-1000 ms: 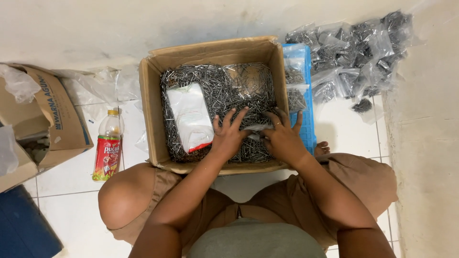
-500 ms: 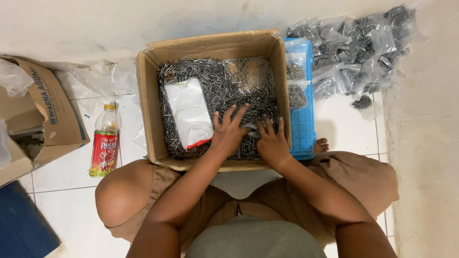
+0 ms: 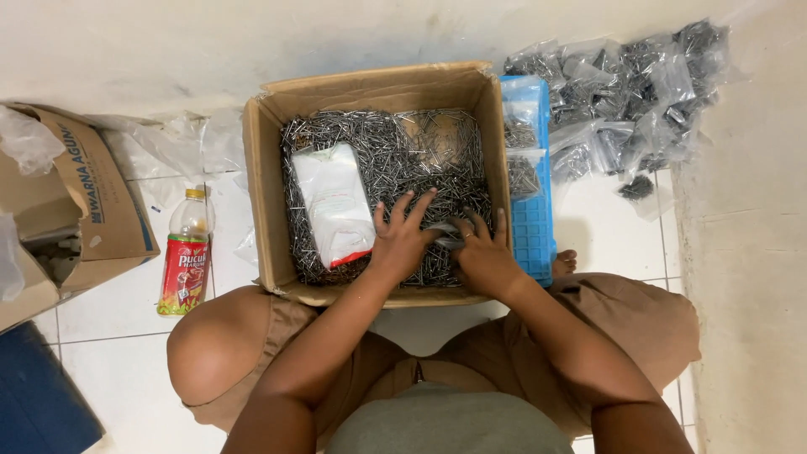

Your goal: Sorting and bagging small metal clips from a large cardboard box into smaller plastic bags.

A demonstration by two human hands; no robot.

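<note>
**Hands in a box of nails**

At frame centre an open cardboard box (image 3: pixel 269 202) sits on the tiled floor (image 3: pixel 109 311), filled with loose grey nails (image 3: pixel 387 151). A white pouch with a red lower edge (image 3: pixel 334 204) lies on them, left of the hands. The left hand (image 3: pixel 402 240) rests spread wide on the nails; the right hand (image 3: pixel 482 256) pinches a small clear bag (image 3: pixel 445 238) between both hands. A blue tray (image 3: pixel 528 210) adjoins the box's right side; filled clear bags (image 3: pixel 622 92) pile at upper right. A red-labelled bottle (image 3: pixel 187 256) stands at left.
</note>
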